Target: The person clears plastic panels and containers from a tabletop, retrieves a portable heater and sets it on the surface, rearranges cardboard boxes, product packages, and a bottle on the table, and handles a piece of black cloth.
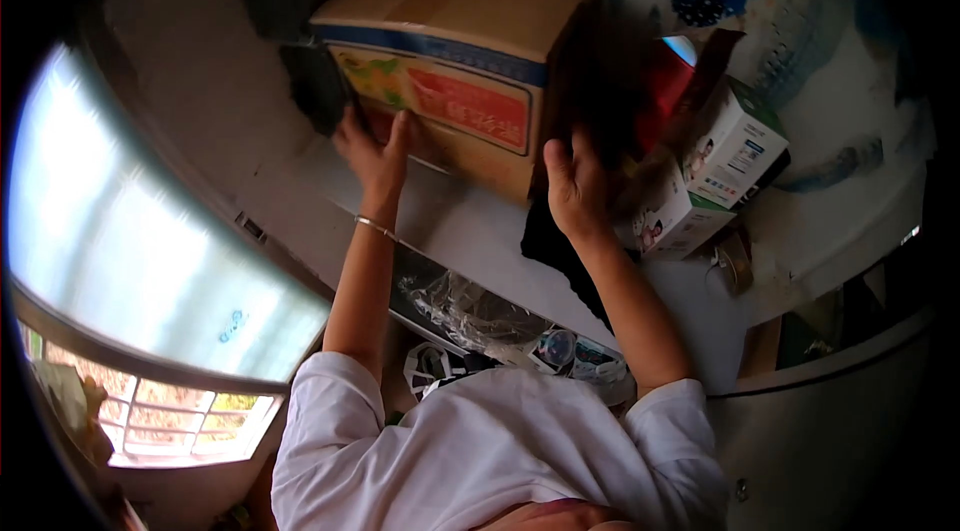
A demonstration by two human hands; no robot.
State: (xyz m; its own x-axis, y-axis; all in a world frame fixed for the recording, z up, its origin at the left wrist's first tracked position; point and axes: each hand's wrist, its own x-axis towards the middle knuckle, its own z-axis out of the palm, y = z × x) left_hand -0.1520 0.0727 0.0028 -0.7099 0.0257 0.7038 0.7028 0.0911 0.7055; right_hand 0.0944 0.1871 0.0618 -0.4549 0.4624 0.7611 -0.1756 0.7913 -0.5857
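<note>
A brown cardboard box (470, 41) with a blue band and a red printed label stands on a white surface in front of me, its top flaps closed. My left hand (375, 156) grips its lower left corner, thumb at the front face and fingers around the left side. At the shadowed right side is my right hand (578, 186), thumb raised near the front edge and fingers along the side. Shadow partly hides those fingertips. Dark cloth (560, 246) lies below my right wrist.
Two white-and-green printed cartons (735, 146) are stacked to the right, near a roll of tape (735, 266). Below the surface's near edge, clear plastic wrapping (470, 316) and other items lie in an open space. A bright window (150, 231) is at the left.
</note>
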